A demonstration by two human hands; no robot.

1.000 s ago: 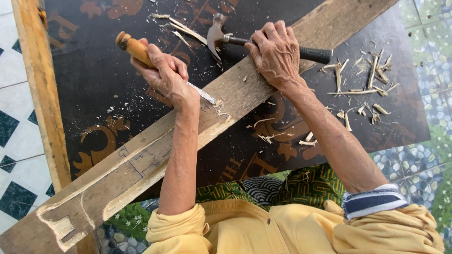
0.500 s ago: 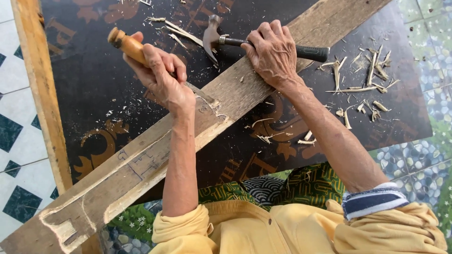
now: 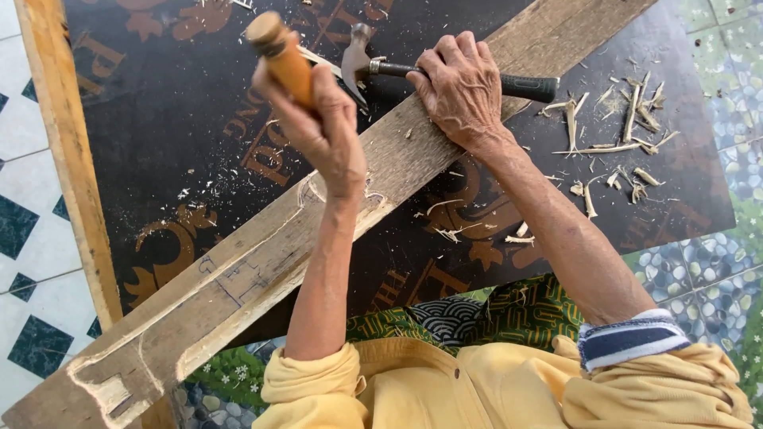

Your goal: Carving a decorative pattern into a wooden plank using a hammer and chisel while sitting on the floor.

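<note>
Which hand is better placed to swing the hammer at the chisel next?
The right hand. It is closed over the hammer handle, on the plank. The left hand is full, gripping the wooden-handled chisel raised above the plank.

Makeshift home woodworking spot: tiled floor (image 3: 32, 238), dark printed mat (image 3: 183, 135), carved plank (image 3: 262, 262), shavings (image 3: 620, 135) scattered.

One sign shows: a large black printed sheet (image 3: 183, 127) lying flat on the tiled floor (image 3: 32, 238), spread from the far left across to the right. It is roughly rectangular, black, with brown-orange lettering and leafy scroll ornaments. A wooden plank (image 3: 262, 254) crosses it diagonally, covering part of the print.
</note>
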